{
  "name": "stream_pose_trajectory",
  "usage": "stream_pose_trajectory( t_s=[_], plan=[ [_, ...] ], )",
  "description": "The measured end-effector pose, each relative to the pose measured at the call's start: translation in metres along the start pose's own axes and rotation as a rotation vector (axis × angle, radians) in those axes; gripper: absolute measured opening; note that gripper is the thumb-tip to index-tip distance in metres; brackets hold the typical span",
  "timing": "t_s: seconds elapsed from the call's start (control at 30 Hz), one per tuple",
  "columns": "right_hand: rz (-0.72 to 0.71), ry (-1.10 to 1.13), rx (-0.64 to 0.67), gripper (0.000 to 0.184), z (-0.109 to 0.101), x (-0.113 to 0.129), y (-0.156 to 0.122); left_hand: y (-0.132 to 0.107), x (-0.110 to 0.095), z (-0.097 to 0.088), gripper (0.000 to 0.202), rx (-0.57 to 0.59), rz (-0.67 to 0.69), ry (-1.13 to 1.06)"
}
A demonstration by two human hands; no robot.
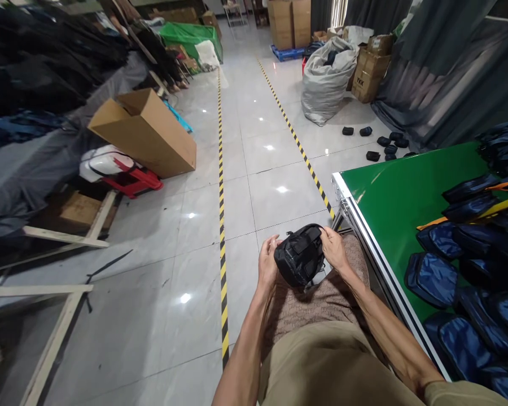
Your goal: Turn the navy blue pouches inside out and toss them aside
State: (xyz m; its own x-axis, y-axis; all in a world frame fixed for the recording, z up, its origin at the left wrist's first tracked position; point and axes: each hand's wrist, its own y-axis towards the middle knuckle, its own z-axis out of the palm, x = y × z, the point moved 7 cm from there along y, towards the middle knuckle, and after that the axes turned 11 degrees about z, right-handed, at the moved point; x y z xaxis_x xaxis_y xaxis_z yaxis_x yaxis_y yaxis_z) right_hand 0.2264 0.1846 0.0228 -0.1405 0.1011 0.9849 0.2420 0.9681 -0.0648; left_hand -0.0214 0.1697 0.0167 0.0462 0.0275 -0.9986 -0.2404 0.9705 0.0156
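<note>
Over my lap is a small black zippered pouch, tilted, with a strap or flap across its face. My left hand grips its left side, with the fingers partly hidden behind it. At the upper right edge, my right hand has its fingers closed on the fabric. Several dark blue pouches lie piled on the green-topped table to my right.
A large cardboard box leans at the left beside a red trolley. Yellow-and-black tape lines run along the tiled floor. Ahead to the right stand a stuffed grey sack and several small dark pouches on the floor.
</note>
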Motion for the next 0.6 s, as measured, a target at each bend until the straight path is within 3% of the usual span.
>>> stream_pose_trajectory(
  t_s=[0.13,0.3,0.47,0.6],
  plan=[
    [-0.002,0.015,-0.008,0.051,-0.004,-0.011,-0.003,-0.007,-0.032,-0.014,0.071,0.007,0.080,0.011],
    [-0.007,0.010,0.001,0.055,-0.004,-0.022,0.005,-0.030,-0.048,0.011,0.080,0.135,0.122,0.025],
    [0.098,0.016,0.060,0.046,0.012,-0.053,0.013,-0.043,-0.034,0.050,0.079,0.322,0.306,0.112],
    [0.145,0.003,0.129,0.039,0.034,-0.073,0.018,-0.022,-0.009,0.066,0.075,0.315,0.276,0.154]
  ],
)
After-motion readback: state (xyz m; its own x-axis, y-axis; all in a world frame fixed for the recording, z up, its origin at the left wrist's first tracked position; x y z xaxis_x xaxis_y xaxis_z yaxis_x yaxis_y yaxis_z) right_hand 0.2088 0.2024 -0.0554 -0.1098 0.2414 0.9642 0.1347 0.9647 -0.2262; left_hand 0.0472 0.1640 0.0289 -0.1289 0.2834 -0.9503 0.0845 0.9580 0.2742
